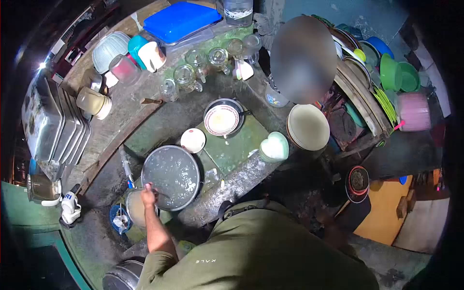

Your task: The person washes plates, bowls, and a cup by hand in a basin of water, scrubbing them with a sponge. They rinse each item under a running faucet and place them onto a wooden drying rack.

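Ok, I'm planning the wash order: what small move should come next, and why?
Perhaps move the left hand toward the small white dish: the dish sits right beside the grey basin of water, and the hand is near that basin's rim.

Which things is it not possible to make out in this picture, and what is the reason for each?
All in the head view:
- Left hand: its grip, too small to tell.
- Right hand: lost in dark shadow.
- Grey basin: its bottom, hidden by cloudy water.
- Clear container: its top, cut off by the upper edge.
- Blue basket: its contents, too small.
- Area behind the blurred oval: covered.
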`<state>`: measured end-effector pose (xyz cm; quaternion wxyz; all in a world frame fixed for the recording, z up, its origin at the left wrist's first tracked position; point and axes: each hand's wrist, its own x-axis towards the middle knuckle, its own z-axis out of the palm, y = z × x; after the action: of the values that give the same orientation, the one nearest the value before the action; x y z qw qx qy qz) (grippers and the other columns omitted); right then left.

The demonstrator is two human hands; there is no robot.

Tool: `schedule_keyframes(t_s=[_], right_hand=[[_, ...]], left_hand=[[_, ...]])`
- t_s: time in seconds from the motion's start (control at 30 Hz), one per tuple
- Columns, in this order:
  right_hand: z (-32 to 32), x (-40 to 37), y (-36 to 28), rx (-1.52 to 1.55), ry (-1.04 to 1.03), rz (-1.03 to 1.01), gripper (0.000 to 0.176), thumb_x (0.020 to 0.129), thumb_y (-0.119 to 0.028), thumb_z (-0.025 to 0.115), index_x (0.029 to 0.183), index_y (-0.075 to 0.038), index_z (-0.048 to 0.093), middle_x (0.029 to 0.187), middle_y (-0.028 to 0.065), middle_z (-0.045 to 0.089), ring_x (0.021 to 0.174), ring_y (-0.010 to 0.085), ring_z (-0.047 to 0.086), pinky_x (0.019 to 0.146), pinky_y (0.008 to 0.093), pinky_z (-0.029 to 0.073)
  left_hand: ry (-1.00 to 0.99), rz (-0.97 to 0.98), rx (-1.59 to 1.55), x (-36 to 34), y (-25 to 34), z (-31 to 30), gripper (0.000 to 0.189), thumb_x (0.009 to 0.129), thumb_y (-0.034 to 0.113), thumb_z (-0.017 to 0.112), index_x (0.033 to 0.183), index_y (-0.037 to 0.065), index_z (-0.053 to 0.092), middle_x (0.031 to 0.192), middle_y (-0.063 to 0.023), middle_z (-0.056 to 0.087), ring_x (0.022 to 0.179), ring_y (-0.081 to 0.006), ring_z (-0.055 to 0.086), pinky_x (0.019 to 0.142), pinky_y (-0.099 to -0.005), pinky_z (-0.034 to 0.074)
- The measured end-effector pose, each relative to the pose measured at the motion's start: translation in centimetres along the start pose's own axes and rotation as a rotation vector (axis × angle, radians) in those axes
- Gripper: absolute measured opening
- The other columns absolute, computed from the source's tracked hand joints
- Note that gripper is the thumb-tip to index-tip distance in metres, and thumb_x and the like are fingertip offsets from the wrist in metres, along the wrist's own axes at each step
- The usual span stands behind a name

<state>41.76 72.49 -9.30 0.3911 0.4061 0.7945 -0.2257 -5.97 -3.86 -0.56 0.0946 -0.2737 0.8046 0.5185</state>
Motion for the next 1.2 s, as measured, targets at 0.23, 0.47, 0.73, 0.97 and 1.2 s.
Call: schedule_keyframes(t_s=[0.23, 0.47, 0.73, 0.97, 1.2], right_hand=[[-5.3, 0.2, -3.1, 0.058, 0.007, 0.087, 0.045, 0.094, -0.038, 0.045, 0.119, -0.003, 0.060, 0.123, 0.0182, 0.059, 0.111, 0.0365, 0.056, 0.095, 0.0464, 0.044], [-10.6, -0.8, -4.7, -0.146, -0.100, -0.110, 0.054, 0.096, -0.045, 0.038, 0.127, -0.004, 0.054, 0.124, 0.0185, 0.059, 0.113, 0.0363, 0.056, 0.100, 0.0427, 0.041], [-4.6, 6.1, 9.4, -0.016, 0.039, -0.027, 0.053, 0.099, -0.045, 0.034, 0.139, -0.011, 0.040, 0.118, 0.0219, 0.059, 0.102, 0.0326, 0.060, 0.089, 0.0433, 0.046], [-10.4, 0.8, 6.5, 0.199, -0.004, 0.072, 0.045, 0.093, -0.035, 0.051, 0.122, -0.001, 0.057, 0.095, 0.0201, 0.067, 0.076, 0.0296, 0.064, 0.072, 0.0451, 0.049], [-14.2, 1.1, 7.0, 0.286, -0.018, 0.098, 0.047, 0.089, -0.039, 0.053, 0.119, -0.002, 0.058, 0.093, 0.0205, 0.064, 0.081, 0.0320, 0.062, 0.072, 0.0430, 0.048]], left_hand=[[-0.042, 0.475, 0.667, -4.5, 5.2, 7.4, 0.031, 0.076, 0.000, 0.058, 0.102, 0.009, 0.072, 0.089, -0.0124, 0.071, 0.081, -0.0218, 0.069, 0.078, -0.0330, 0.053], [-0.117, 0.892, 0.190, -17.7, 27.0, 28.3, 0.018, 0.090, 0.010, 0.062, 0.105, 0.000, 0.068, 0.101, -0.0153, 0.071, 0.096, -0.0220, 0.068, 0.086, -0.0309, 0.051], [-0.317, 1.056, 0.031, -15.5, 41.4, 47.3, 0.026, 0.090, 0.019, 0.064, 0.113, 0.008, 0.066, 0.094, -0.0153, 0.071, 0.083, -0.0203, 0.069, 0.076, -0.0313, 0.052], [-0.033, 0.718, -0.229, -12.3, 29.9, 48.4, 0.041, 0.086, 0.019, 0.071, 0.119, 0.003, 0.053, 0.093, -0.0073, 0.059, 0.085, -0.0143, 0.055, 0.074, -0.0281, 0.049], [0.129, -0.315, -0.399, -0.4, 13.3, 45.6, 0.039, 0.079, 0.025, 0.075, 0.102, 0.001, 0.055, 0.079, -0.0069, 0.060, 0.065, -0.0194, 0.057, 0.051, -0.0361, 0.048]])
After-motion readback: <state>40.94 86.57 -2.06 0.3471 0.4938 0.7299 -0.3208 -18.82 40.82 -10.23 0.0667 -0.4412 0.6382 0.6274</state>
